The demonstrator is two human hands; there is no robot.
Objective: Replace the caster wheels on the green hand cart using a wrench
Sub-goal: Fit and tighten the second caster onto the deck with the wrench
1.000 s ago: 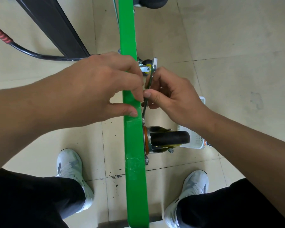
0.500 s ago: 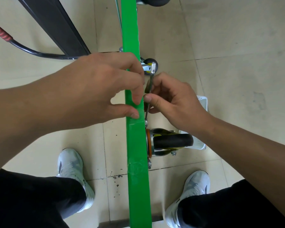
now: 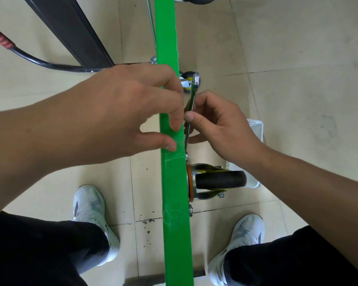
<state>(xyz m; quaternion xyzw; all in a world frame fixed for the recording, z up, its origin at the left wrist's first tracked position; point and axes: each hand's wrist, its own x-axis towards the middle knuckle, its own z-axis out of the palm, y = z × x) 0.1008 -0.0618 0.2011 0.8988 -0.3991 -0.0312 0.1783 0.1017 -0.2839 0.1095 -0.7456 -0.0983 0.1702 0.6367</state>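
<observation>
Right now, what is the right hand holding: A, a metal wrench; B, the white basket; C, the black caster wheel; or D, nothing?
A: the right hand pinches the shaft of the wrench just above the caster wheel, while the left hand grips the edge of the green cart deck.

Beige tiled floor, thin grout lines, faint grey smudge on a right-hand tile, scatter of dark specks along the near grout line just left of green hand cart. Two white trainers planted on it, left shoe and right shoe, one either side of the cart; white slotted plastic basket on the tiles at right, partly hidden. Upper left: dark bar running diagonally, black tube with red-wrapped end beside it, contact with floor not clear.
</observation>
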